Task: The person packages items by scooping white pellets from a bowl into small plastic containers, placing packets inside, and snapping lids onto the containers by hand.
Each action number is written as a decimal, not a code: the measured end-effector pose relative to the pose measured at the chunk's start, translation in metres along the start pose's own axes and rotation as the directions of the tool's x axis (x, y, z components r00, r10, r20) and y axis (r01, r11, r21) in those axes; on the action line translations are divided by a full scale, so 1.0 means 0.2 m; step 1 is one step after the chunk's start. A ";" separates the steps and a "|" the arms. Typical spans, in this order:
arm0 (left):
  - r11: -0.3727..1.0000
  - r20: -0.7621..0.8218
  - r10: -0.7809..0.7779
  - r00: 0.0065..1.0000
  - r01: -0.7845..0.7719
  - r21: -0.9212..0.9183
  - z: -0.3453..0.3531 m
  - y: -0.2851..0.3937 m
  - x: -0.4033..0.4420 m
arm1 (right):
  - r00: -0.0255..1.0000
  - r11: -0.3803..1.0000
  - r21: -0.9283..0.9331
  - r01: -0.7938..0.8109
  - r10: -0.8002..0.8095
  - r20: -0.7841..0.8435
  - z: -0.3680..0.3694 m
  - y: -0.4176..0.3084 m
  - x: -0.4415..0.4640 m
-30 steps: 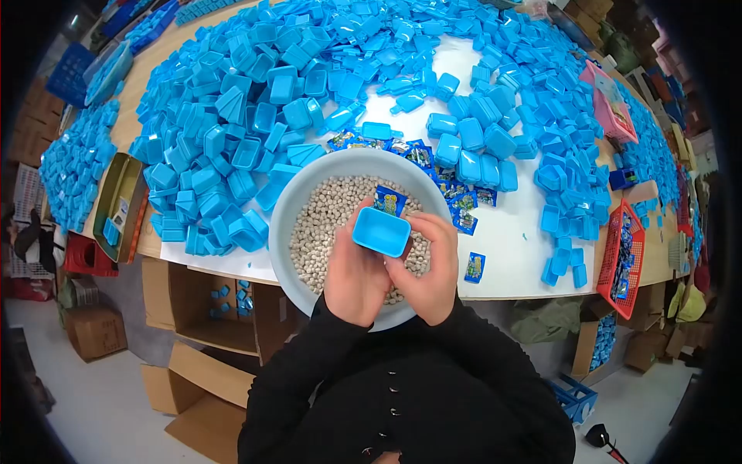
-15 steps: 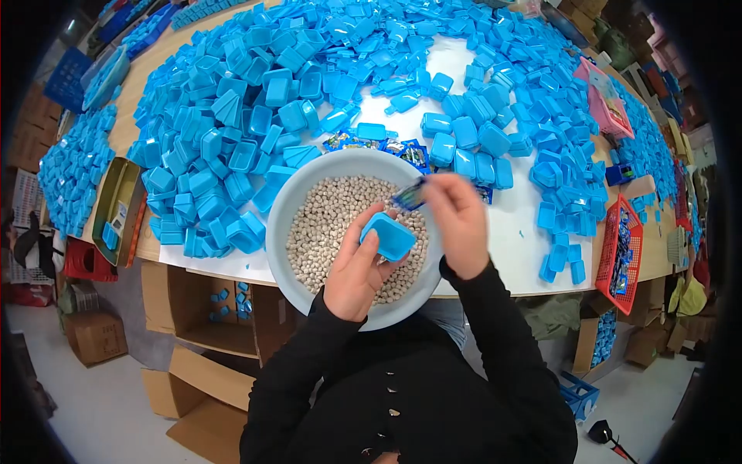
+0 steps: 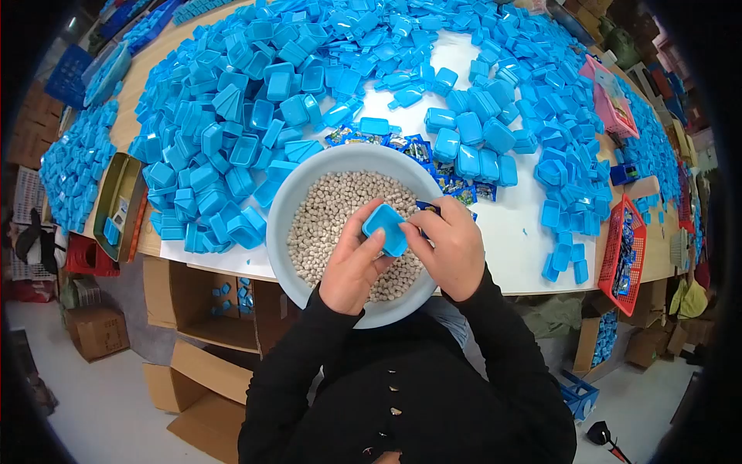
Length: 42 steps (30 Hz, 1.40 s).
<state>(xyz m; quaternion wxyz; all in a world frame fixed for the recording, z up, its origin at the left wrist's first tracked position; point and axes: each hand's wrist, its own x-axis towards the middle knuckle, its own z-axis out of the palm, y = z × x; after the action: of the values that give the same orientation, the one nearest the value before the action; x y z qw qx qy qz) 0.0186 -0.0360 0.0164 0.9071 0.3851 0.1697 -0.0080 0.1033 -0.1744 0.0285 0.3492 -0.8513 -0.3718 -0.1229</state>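
Note:
My left hand point(image 3: 348, 267) is closed around a small, open blue plastic box point(image 3: 384, 224), its hollow side facing up. My right hand point(image 3: 450, 249) is at the box's right edge, with a dark blue printed packet point(image 3: 428, 206) between its fingers, mostly hidden by them. Both hands are above a pale grey-blue basin point(image 3: 278, 251). Round beige pellets point(image 3: 313, 240) fill its bottom. Behind the basin's rim lie several similar printed packets point(image 3: 461, 189), along with closed blue boxes point(image 3: 468, 158).
Blue boxes and lids point(image 3: 224, 124) are heaped across the table. At the right edge a red basket point(image 3: 622, 255) holds more packets, with a pink basket point(image 3: 610, 100) farther back. A metal tin point(image 3: 117, 205) stands at left. Open cardboard boxes point(image 3: 205, 387) sit below the table.
My right hand has drawn down and closer to the blue box, bringing the packet to its edge. The box has tilted slightly in my left hand.

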 end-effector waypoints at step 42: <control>0.985 -0.011 0.028 1.000 -0.029 -0.167 -0.03 0.00 0.01 | 0.947 0.816 0.486 -0.312 0.226 0.229 0.12 0.31 0.45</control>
<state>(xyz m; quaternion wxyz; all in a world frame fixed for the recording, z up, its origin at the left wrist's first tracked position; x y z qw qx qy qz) 0.0184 -0.0320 0.0110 0.9355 0.3101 0.1682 0.0211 0.2099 -0.1384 0.0219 0.5472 -0.7773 -0.2937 0.1011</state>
